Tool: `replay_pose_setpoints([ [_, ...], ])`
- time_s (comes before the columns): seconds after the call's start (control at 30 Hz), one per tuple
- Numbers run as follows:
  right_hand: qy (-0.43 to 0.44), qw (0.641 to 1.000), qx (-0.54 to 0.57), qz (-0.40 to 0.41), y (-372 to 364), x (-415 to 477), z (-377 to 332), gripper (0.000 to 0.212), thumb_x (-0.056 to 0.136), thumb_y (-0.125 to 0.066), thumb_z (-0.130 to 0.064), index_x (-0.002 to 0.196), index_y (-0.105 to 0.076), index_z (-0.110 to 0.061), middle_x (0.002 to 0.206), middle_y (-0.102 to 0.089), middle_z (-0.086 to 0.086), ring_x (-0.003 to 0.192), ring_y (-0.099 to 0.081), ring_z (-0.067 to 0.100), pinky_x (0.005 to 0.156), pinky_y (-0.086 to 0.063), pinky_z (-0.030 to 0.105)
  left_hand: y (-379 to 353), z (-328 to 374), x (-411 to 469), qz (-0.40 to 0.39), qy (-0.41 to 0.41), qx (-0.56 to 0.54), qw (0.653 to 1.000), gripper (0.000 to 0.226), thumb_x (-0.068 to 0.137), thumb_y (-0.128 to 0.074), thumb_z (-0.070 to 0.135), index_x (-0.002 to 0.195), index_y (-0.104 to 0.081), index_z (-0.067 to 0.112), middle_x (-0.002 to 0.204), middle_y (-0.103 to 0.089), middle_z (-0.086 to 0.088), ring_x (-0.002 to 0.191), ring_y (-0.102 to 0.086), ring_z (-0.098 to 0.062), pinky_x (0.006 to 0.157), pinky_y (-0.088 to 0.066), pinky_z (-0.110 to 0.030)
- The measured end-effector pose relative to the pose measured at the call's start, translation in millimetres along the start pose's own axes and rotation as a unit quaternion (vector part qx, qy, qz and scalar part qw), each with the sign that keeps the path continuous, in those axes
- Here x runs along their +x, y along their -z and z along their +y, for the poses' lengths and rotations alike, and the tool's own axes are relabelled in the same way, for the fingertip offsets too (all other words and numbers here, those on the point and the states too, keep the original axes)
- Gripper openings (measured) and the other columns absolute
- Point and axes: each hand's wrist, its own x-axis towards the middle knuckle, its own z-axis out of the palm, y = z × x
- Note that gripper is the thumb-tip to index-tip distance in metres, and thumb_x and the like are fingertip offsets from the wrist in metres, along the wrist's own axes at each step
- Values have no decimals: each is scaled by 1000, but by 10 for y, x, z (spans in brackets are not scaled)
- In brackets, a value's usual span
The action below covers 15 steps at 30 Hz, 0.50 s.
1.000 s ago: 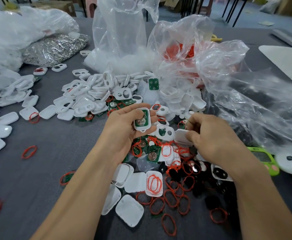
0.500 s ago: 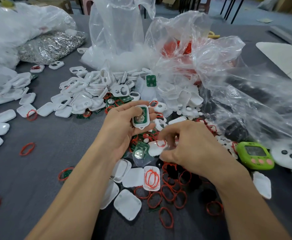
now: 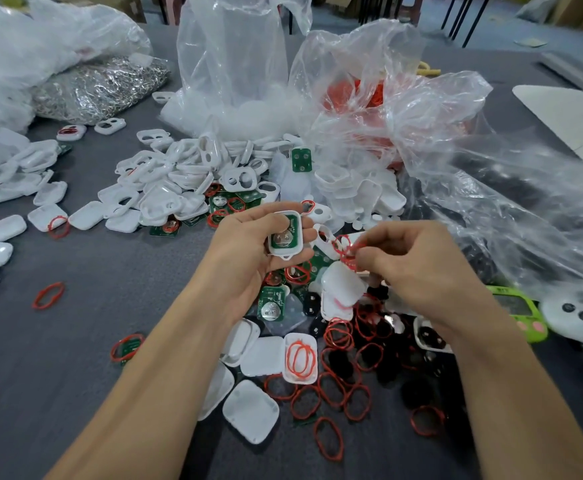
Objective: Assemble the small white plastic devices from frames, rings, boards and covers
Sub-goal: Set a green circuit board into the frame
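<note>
Grips the board-loaded frame (image 3: 284, 252) in the curled left hand (image 3: 245, 251) mid-scene, pinches tangled red rings (image 3: 342, 247) just right of it with the right hand (image 3: 421, 271); risks seating two at once, snagged together as they look.

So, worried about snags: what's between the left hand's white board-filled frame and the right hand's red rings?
Head view: a loose white plastic frame with holes shows there.

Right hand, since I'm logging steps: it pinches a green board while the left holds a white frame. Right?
No. The head view shows the right hand pinching a red ring, not a board; the left hand does hold the white frame.
</note>
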Motion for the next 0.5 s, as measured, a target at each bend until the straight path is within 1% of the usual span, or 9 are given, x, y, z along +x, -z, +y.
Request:
replay_pose_setpoints([
  [0.07, 26, 989, -140, 51, -37, 31, 56, 17, 86, -75, -11, 79, -78, -26, 66, -73, -11, 60, -64, 3, 65, -50, 22, -3, -2, 2, -1, 0, 3, 1000, 44, 97, -49, -6, 77, -84, 14, 88, -78, -16, 82, -77, -25, 63, -62, -32],
  [0.1, 36, 980, -184, 73, -61, 30, 65, 16, 87, -74, -13, 86, -79, -29, 69, -72, -13, 66, -65, 5, 71, -52, 25, -2, -1, 3, -1, 0, 4, 1000, 44, 97, -49, -6, 77, -84, 14, 89, -78, -16, 82, -77, -25, 63, -63, -32],
  [0.17, 53, 968, -221, 103, -84, 14, 58, 28, 89, -73, -14, 109, -77, -33, 80, -70, -16, 75, -64, 7, 85, -55, 33, 5, 1, 6, 0, 0, 2, 1000, 44, 97, -49, -6, 76, -83, 14, 89, -78, -16, 81, -76, -25, 64, -63, -33],
  [0.2, 71, 967, -220, 112, -70, 2, 42, 36, 88, -73, -13, 115, -75, -36, 83, -68, -17, 75, -61, 4, 86, -55, 33, 7, 1, 8, 1, 0, 0, 1000, 44, 97, -49, -6, 76, -83, 13, 89, -78, -16, 80, -76, -25, 64, -63, -33],
  [0.23, 94, 968, -206, 111, -43, -17, 14, 38, 86, -74, -12, 112, -76, -39, 82, -66, -18, 72, -58, 1, 80, -53, 26, 7, 2, 8, 2, 0, -3, 1000, 44, 97, -49, -6, 76, -83, 12, 89, -78, -17, 80, -76, -25, 64, -63, -34],
  [0.3, 126, 977, -161, 63, 9, -71, -53, 31, 78, -81, -16, 93, -79, -43, 73, -65, -17, 60, -54, 0, 62, -42, 13, 7, -3, 9, 7, 0, -8, 1000, 41, 96, -49, -7, 78, -81, 10, 89, -77, -18, 79, -76, -25, 63, -63, -34],
  [0.37, 112, 981, -152, -41, -3, -125, -117, 29, 67, -89, -24, 86, -79, -43, 73, -67, -20, 55, -54, -1, 53, -38, 9, 5, -10, 8, 11, -1, -5, 1000, 36, 96, -49, -7, 84, -80, 8, 90, -77, -18, 81, -76, -26, 62, -63, -33],
  [0.43, 75, 969, -203, -121, -59, -148, -141, 36, 59, -94, -30, 89, -79, -42, 80, -69, -21, 60, -59, -5, 54, -41, 7, 5, -16, 5, 10, -1, -2, 1000, 33, 96, -50, -7, 88, -79, 7, 92, -77, -19, 83, -77, -27, 62, -62, -32],
  [0.5, 61, 954, -263, -128, -101, -144, -143, 40, 58, -95, -35, 94, -78, -41, 84, -69, -18, 69, -62, 0, 60, -46, 12, 10, -15, 7, 11, 1, -3, 1000, 34, 96, -50, -6, 87, -80, 8, 92, -77, -19, 83, -77, -26, 62, -62, -32],
])
